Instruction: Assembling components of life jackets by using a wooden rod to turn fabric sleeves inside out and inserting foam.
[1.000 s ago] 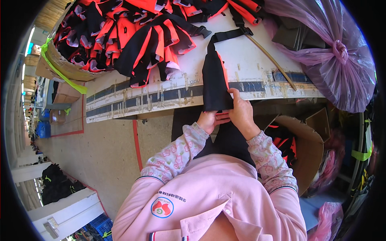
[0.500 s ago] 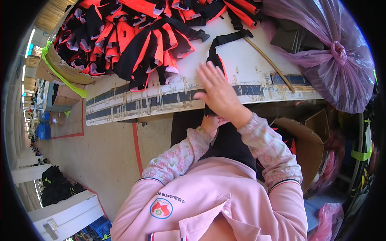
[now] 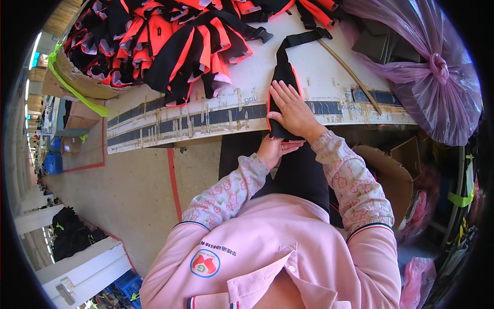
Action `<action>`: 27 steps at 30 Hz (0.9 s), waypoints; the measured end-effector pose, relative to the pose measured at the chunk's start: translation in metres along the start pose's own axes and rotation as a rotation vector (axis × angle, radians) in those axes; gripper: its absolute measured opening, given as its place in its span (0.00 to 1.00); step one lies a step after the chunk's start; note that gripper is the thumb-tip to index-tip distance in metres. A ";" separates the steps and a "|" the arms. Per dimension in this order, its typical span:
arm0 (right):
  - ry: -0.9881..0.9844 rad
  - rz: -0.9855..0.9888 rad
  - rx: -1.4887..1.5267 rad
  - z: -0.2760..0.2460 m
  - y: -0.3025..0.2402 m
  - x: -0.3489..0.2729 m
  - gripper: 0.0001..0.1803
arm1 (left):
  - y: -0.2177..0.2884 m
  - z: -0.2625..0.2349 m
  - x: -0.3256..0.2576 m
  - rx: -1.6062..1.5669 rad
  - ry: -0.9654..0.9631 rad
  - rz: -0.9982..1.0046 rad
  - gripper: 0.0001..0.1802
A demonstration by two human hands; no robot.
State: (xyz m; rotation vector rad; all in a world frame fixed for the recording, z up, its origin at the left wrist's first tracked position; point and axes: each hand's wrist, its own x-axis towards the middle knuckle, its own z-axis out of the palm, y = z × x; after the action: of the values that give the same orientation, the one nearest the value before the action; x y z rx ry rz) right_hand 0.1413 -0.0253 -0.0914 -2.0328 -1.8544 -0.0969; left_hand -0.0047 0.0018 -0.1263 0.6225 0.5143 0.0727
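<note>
A black fabric strap [image 3: 282, 76] with orange-red edging lies across the white worktable, its wide end hanging over the front edge. My right hand [image 3: 297, 112] rests flat on this strap, fingers stretched out and close together. Below the table edge, my left hand [image 3: 276, 151] holds the strap's lower end, with part of its grip hidden behind the cloth. From the strap's narrow far end, black webbing [image 3: 303, 37] runs to a dark buckle [image 3: 324, 33].
At the far left, a large cardboard box [image 3: 85, 74] overflows with black and orange-red straps [image 3: 198, 51]. A thin brownish rod [image 3: 351, 77] lies on the worktable [image 3: 247, 121]. A knotted purple plastic bag [image 3: 437, 92] stands at right, above an open cardboard box [image 3: 393, 170].
My right hand has come down from above onto the strap, slightly right and nearer. More of the strap's wide part now shows, and its lower end hangs over the edge.
</note>
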 end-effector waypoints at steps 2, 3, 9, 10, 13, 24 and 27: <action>-0.002 0.003 -0.005 0.001 0.000 0.000 0.40 | 0.000 0.002 0.000 0.000 0.000 -0.019 0.21; -0.003 0.003 -0.007 0.000 0.000 0.000 0.40 | -0.001 0.004 0.000 0.007 0.046 -0.015 0.22; -0.045 0.022 0.003 -0.003 0.002 -0.002 0.41 | 0.000 0.016 0.003 0.080 0.127 -0.027 0.20; -0.004 0.012 0.016 -0.003 0.002 -0.002 0.38 | 0.000 0.019 0.004 0.119 0.144 -0.023 0.19; 0.077 0.007 0.221 -0.015 0.008 0.001 0.33 | -0.003 0.014 0.003 0.125 0.168 -0.008 0.18; -0.106 0.785 -0.519 -0.081 0.134 -0.074 0.09 | -0.008 0.026 0.002 0.129 0.160 0.061 0.17; -0.076 0.665 -0.463 -0.084 0.147 -0.086 0.08 | -0.009 0.029 0.001 0.135 0.152 0.081 0.16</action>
State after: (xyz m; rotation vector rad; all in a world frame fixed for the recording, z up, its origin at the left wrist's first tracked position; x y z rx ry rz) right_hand 0.2908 -0.1412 -0.0750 -2.9010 -1.1678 -0.2872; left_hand 0.0094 -0.0207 -0.1122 0.7734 0.6449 0.1637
